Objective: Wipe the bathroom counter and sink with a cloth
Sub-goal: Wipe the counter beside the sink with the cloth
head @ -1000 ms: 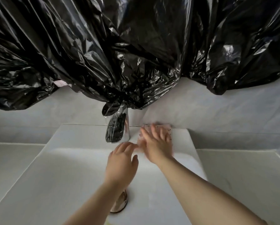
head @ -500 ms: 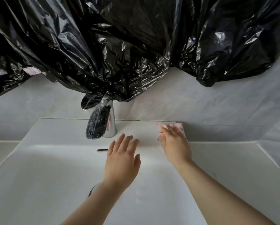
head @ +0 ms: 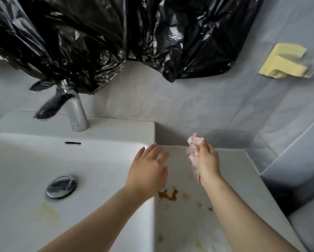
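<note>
Wiping looks far from done: the right hand (head: pixel 208 161) grips the bunched cloth (head: pixel 194 149) over the desk (head: pixel 234 180), the left hand (head: pixel 148 172) is open-fingered, and brown stains (head: pixel 168 195) beside the sink (head: pixel 25 170) lie unwiped.

Two bare arms show at the lower edge, uncovered all the way to the fingertips. The left forearm (head: pixel 98 220) is smooth and rounded, tapering toward the wrist. The left hand (head: pixel 147 173) is bare, its fingers fairly short with short, plain nails; the fingertips are slightly blurred. The right forearm (head: pixel 241 215) is equally smooth and unclothed, tapering the same way. The right hand (head: pixel 208 160) is bare too, with knuckles faintly marked across its back; its nails cannot be made out.
</note>
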